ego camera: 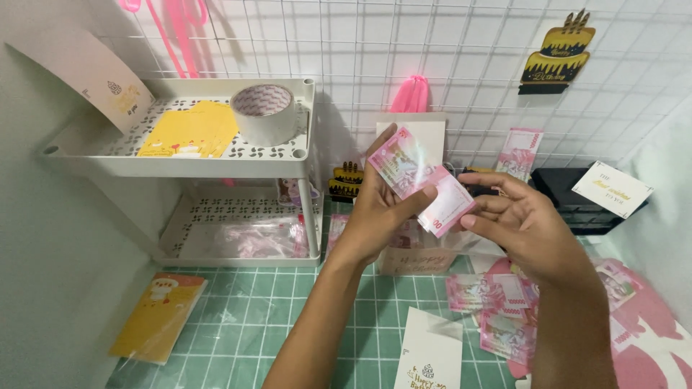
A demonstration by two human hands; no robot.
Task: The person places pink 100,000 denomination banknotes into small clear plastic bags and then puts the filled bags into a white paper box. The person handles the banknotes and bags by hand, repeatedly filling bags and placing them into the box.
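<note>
Holding a pink banknote (pixel 422 180) between both hands above the green mat (pixel 288 317): our left hand (pixel 378 212) pinches its upper-left end, our right hand (pixel 522 223) fingertips touch the lower-right end. Long axis runs diagonally, left hand bearing it.

Tape roll (pixel 264 113) on shelf rack (pixel 108 162) at left; loose banknotes (pixel 497 313) on cutting mat (pixel 288 317) at right

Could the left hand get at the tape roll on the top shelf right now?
Probably not at once: the left hand is gripping a pink banknote together with the right hand. The path to the tape roll itself looks open.
</note>
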